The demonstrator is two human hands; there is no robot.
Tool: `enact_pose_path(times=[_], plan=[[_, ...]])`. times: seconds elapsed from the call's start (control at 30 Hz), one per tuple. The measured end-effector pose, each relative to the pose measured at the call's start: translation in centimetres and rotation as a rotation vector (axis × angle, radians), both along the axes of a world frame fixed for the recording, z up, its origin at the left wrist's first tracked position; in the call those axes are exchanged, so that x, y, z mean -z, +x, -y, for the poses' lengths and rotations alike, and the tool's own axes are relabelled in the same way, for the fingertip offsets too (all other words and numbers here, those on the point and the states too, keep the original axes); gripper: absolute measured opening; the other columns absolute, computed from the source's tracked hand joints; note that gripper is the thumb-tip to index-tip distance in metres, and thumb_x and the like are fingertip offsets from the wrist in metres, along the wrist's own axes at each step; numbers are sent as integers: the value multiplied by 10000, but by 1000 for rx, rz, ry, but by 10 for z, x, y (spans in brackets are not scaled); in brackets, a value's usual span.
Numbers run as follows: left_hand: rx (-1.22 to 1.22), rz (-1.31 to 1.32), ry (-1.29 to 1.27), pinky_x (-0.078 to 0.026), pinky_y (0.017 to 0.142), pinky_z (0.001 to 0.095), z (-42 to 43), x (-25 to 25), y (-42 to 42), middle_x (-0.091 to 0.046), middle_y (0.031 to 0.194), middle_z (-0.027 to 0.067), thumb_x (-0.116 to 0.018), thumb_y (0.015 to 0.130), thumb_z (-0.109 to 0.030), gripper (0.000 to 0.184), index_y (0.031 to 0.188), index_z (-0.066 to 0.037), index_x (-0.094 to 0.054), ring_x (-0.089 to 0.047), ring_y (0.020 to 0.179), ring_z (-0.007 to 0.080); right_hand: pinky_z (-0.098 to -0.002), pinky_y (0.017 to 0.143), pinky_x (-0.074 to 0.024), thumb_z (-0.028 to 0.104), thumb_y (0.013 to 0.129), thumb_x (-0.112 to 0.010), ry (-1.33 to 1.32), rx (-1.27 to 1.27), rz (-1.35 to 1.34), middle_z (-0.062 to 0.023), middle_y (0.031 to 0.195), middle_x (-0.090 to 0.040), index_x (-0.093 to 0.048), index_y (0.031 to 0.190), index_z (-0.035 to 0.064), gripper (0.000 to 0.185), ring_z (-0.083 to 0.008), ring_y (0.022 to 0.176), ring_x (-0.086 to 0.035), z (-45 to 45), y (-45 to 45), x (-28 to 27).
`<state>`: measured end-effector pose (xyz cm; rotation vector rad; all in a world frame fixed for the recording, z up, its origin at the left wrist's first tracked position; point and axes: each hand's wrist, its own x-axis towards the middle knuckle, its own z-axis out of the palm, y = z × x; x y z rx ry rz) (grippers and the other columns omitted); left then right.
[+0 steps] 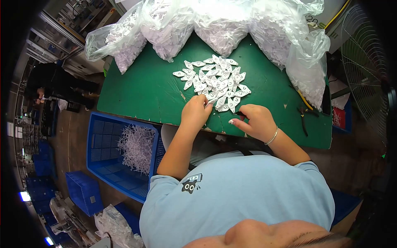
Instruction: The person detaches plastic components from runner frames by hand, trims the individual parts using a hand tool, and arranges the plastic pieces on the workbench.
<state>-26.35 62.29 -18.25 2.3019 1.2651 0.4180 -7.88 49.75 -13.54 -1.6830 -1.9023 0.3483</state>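
Observation:
A loose pile of white diamond-shaped plastic pieces (223, 78), each with a dark curved mark, lies on the green tabletop (140, 91). At the pile's near left edge, my left hand (195, 110) is closed in a pinch on one white plastic piece (210, 101). Just right of it, close to the table's front edge, my right hand (257, 120) is curled around a small dark tool (238, 113). Its tip points toward the left hand, and my fingers hide most of it, so its kind is unclear.
Several clear bags of white parts (169, 31) line the table's back. Cutting pliers (304, 122) lie at the right, near a fan (366, 70). A blue crate (120, 165) with white plastic scraps (138, 146) stands left below the table. Another person (58, 80) is far left.

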Motion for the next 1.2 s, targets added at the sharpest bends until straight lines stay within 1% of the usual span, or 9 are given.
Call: enact_pose_path(times=[0.1,0.17,0.2,0.27,0.37,0.6,0.67,0.87,1.2], plan=[[-57,212,-32,-434,599,401,-1,-3,-3,-579,748,146,-625,788,-184,170,765,-29,-559,-559,680,322,-355,509,-393,333,791,-640,-8,36,-68,-86,610,-497,-515,690,37,337,-263,551,-503,-4,4,2],[-60,388,-63,-391,545,328,-2,-6,-5,-562,685,86,-579,836,-161,162,774,-13,-558,-514,602,212,-359,522,-380,308,801,-632,-7,45,-95,-102,622,-472,-510,724,18,323,-272,565,-479,-6,6,2],[-59,388,-63,-391,545,328,0,-8,-5,-562,685,86,-579,836,-161,162,774,-13,-558,-514,602,212,-364,528,-377,283,808,-620,11,43,-120,-110,637,-468,-508,744,13,299,-278,572,-473,-7,7,1],[74,739,-499,-337,523,249,8,-14,-7,-518,661,6,-534,874,-125,159,778,-2,-566,-438,601,85,-369,534,-375,258,814,-609,28,40,-145,-118,652,-465,-506,764,9,275,-283,579,-467,-9,7,-1],[171,868,-708,-308,529,206,19,-30,-11,-492,675,-29,-509,891,-105,177,768,8,-567,-399,629,26,-369,564,-415,273,821,-613,11,20,-113,-118,691,-521,-518,801,22,269,-285,630,-528,-11,7,-6],[280,1008,-973,-313,486,190,32,-39,-13,-519,693,1,-534,868,-100,130,799,1,-577,-394,549,38,-366,560,-397,229,818,-614,44,-111,-218,-129,700,-491,-502,825,7,249,-292,609,-487,-11,0,-14],[202,1204,-1220,-318,436,183,37,-38,-10,-533,684,15,-530,859,-92,116,936,-12,-565,-395,509,37,-357,551,-387,188,808,-614,43,-111,-255,-126,687,-471,-501,842,1,222,-282,589,-463,-10,-2,-13],[45,1333,-1297,-341,411,191,51,-43,0,-587,689,51,-517,853,-71,337,1182,-54,-444,-411,468,44,-374,568,-402,231,818,-630,34,-111,-360,-124,726,-493,-478,860,0,280,-298,619,-486,-6,-8,-11],[79,1325,-990,-374,463,177,68,-45,6,-606,728,52,-499,888,-55,195,1074,-20,-546,-492,545,47,-396,526,-383,195,827,-603,148,-88,-282,-142,650,-470,-470,765,15,233,-325,574,-469,-3,-17,-6]])
